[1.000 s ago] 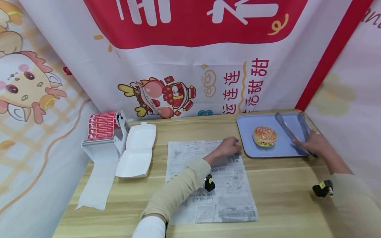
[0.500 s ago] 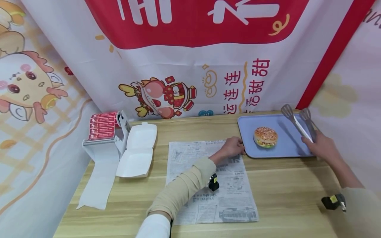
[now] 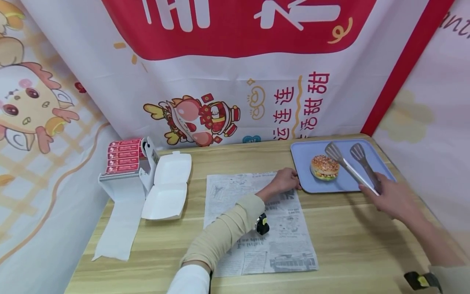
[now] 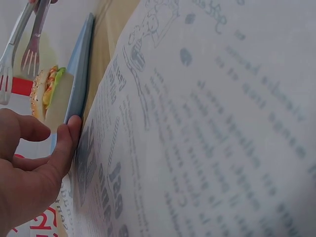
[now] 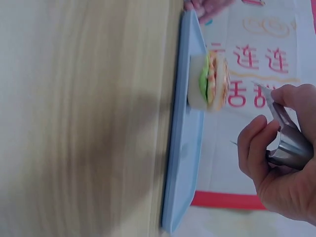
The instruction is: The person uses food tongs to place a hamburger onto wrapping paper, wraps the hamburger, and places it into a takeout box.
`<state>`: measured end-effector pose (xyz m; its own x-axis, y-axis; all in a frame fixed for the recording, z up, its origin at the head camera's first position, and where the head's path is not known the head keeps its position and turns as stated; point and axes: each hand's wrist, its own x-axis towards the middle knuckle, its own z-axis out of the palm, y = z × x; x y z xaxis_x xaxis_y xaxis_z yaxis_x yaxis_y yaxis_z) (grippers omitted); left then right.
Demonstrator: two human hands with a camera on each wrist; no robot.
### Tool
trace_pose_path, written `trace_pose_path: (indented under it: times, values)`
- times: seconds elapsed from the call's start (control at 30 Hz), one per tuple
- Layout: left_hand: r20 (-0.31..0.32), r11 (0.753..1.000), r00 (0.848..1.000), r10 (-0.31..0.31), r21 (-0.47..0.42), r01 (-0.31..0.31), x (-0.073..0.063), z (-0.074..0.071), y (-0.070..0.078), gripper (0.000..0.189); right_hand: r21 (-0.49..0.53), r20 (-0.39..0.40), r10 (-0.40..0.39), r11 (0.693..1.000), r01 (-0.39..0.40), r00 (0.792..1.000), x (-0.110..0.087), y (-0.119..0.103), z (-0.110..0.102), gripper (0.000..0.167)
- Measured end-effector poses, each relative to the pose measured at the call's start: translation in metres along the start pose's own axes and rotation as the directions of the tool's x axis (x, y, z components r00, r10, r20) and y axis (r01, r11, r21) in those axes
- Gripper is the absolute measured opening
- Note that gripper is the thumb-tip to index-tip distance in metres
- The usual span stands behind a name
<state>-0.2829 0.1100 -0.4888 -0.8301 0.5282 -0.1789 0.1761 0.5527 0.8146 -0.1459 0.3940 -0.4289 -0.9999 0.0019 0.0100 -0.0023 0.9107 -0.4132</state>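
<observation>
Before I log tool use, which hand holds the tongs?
The right hand, its fingers curled round the metal tongs; the left hand, at the blue tray, holds none.

The tray (image 3: pixel 304 153) is blue, the tongs (image 3: pixel 351 170) silver, the bun (image 3: pixel 324 164) speckled golden-brown.

Head view facing down, near wrist views (turned sideways), tray (image 3: pixel 348 183) shared

- left arm (image 3: pixel 224 239) stretched forward, slanting to the right
- left hand (image 3: pixel 282 181) sat low, its fingers (image 4: pixel 62 150) bent
- right arm (image 3: pixel 433 239) angled forward and inward
- right hand (image 3: pixel 395 200) hung higher, fingers (image 5: pixel 257 148) curled in a grip
</observation>
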Motion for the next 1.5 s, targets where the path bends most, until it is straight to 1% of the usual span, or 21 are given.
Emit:
trace_pose_path:
  times: [0.07,0.17,0.27,0.3,0.47,0.53,0.67,0.87,1.0,1.13,1.23,1.3,1.4,1.5]
  values:
    - [0.001,1.0,1.0,-0.004,-0.009,0.004,0.0,0.0,0.0,0.038,-0.027,-0.04,-0.045,0.999,0.044,0.998,-0.003,-0.006,0.006,0.069]
    - [0.006,1.0,1.0,-0.007,-0.024,0.007,0.0,0.001,0.0,0.041,-0.058,-0.084,-0.099,0.994,0.094,0.992,-0.006,-0.013,0.015,0.054]
    - [0.006,0.999,1.0,-0.009,-0.036,0.009,0.0,0.001,0.0,0.041,-0.07,-0.095,-0.112,0.992,0.106,0.989,-0.008,-0.019,0.022,0.045]
    - [0.005,0.999,1.0,-0.008,-0.036,0.008,-0.001,0.001,0.0,0.041,-0.07,-0.098,-0.112,0.992,0.105,0.989,-0.008,-0.021,0.024,0.044]
    - [0.001,0.999,1.0,-0.01,-0.031,0.01,-0.002,0.001,0.0,0.039,-0.105,-0.135,-0.118,0.989,0.104,0.984,-0.009,-0.028,0.037,0.056]
    - [0.001,0.999,1.0,-0.012,-0.034,0.012,-0.002,0.001,0.0,0.04,-0.116,-0.146,-0.124,0.987,0.108,0.981,-0.01,-0.03,0.042,0.057]
    - [-0.001,0.999,1.0,-0.008,-0.033,0.008,-0.003,0.001,0.001,0.041,-0.114,-0.135,-0.118,0.988,0.103,0.984,-0.009,-0.032,0.05,0.051]
    - [0.003,0.999,1.0,-0.021,-0.025,0.021,-0.005,0.0,0.003,0.041,-0.091,-0.077,-0.066,0.994,0.059,0.995,-0.008,-0.034,0.055,0.052]
    - [0.007,1.0,1.0,-0.021,-0.015,0.021,-0.006,-0.001,0.003,0.04,-0.073,-0.096,-0.066,0.996,0.059,0.993,-0.008,-0.034,0.058,0.046]
    - [0.007,1.0,1.0,-0.012,-0.012,0.012,-0.006,-0.002,0.002,0.041,-0.058,-0.112,-0.082,0.995,0.076,0.99,-0.009,-0.033,0.059,0.048]
    - [-0.003,1.0,1.0,0.006,0.017,-0.006,-0.01,-0.006,0.001,0.043,-0.053,-0.108,-0.087,0.995,0.082,0.99,-0.009,-0.032,0.059,0.05]
    - [-0.011,0.999,1.0,0.027,0.047,-0.027,-0.016,-0.012,0.002,0.043,-0.053,-0.108,-0.089,0.995,0.083,0.99,-0.009,-0.03,0.059,0.05]
    - [-0.017,0.996,0.998,0.06,0.07,-0.058,-0.026,-0.024,0.005,0.041,-0.056,-0.121,-0.094,0.995,0.088,0.988,-0.01,-0.029,0.058,0.051]
    - [-0.012,0.991,0.995,0.096,0.092,-0.095,-0.041,-0.04,0.004,0.041,-0.059,-0.139,-0.096,0.994,0.088,0.986,-0.01,-0.029,0.056,0.053]
